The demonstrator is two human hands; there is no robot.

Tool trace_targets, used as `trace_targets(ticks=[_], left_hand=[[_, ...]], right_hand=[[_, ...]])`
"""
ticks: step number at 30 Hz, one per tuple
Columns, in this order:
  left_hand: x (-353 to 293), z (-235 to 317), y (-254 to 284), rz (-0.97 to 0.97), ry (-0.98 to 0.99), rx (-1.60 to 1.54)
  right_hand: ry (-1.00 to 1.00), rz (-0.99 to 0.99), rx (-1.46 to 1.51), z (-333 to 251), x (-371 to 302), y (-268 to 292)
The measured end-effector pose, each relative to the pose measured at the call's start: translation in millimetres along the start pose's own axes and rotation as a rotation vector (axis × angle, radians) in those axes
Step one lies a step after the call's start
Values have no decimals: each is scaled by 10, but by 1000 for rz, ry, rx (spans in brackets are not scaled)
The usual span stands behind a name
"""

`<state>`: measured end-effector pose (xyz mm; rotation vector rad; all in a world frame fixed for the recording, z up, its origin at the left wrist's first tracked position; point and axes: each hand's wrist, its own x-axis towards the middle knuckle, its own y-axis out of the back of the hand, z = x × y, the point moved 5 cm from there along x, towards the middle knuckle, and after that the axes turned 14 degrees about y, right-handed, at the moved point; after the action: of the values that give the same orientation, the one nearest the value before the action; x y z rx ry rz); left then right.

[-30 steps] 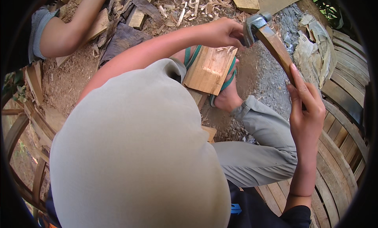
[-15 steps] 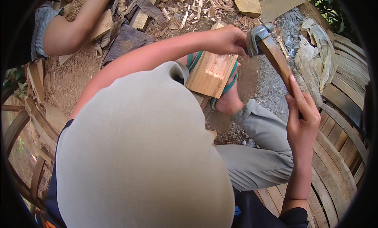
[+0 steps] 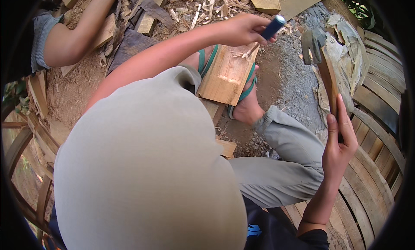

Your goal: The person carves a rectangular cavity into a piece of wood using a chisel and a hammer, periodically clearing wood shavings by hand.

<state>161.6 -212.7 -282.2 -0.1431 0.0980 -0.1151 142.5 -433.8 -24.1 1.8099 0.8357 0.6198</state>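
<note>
A block of pale wood (image 3: 222, 75) with a shallow rough hollow cut in its upper face lies between my feet, which are in green-strapped sandals. My left hand (image 3: 247, 30) is closed around a chisel (image 3: 273, 27) with a dark blue handle. The chisel leans, its blade end down at the far part of the block beside fresh shavings. On the right, my right hand (image 3: 339, 140) grips the wooden handle of a claw hammer (image 3: 329, 79). The hammer's metal head is up and apart from the chisel.
Wood shavings (image 3: 231, 6) and offcuts (image 3: 264, 1) litter the ground ahead. At the left is another person's bent arm (image 3: 71, 44). Crumpled sacking (image 3: 341, 60) lies on grey gravel at the right, beside curved-looking wooden slats (image 3: 380, 103). A pale hat (image 3: 147, 163) covers much of the lower view.
The hammer has swung away to the right from the chisel's handle end. The chisel's blue handle, hidden behind the hammer head before, now shows. More shavings stand at the blade.
</note>
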Motion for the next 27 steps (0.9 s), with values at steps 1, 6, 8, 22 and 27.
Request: trace_targets(ticks=[1,6,8,22,27], left_hand=[[-101,20,94,13,35,2],[-317,27,143,-3,100,-19],[-340,14,155,-19,102,-54],[-331,-31,207,5,25,-28],[-378,92,134,23,138,-7]], right_hand=[[4,1,6,5,8,7],[44,-28,24,-15,94,-17],[108,-30,34,-61,152,-48],[115,-7,25,-137,240,-22],[68,-46,52,-137,238,-52]])
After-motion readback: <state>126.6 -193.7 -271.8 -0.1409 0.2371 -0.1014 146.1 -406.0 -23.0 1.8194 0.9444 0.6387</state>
